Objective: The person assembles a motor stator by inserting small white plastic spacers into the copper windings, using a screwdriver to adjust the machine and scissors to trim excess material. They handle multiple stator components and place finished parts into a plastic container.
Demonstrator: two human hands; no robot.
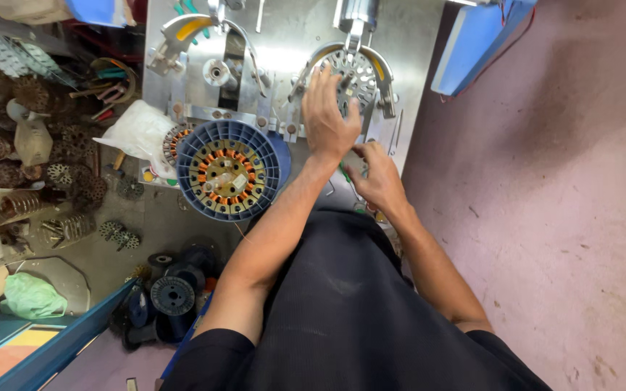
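Note:
My left hand (327,116) reaches up over a round slotted metal stator core (356,76) clamped in the right holder of a steel winding machine (284,43), fingers spread and resting on the core's left side. My right hand (378,177) sits just below it at the machine's front edge, fingers curled around a small green object (345,172) that is mostly hidden. A wound stator with orange copper coils (227,174) lies inside a blue ribbed plastic spool (266,145) to the left of both hands.
An empty left holder with yellow-edged arms (197,32) stands on the machine. Several bare stator cores and wound coils (74,181) litter the floor at left, with dark wire spools (172,293) below, a white plastic bag (139,130) and a pink concrete floor (559,203) at right.

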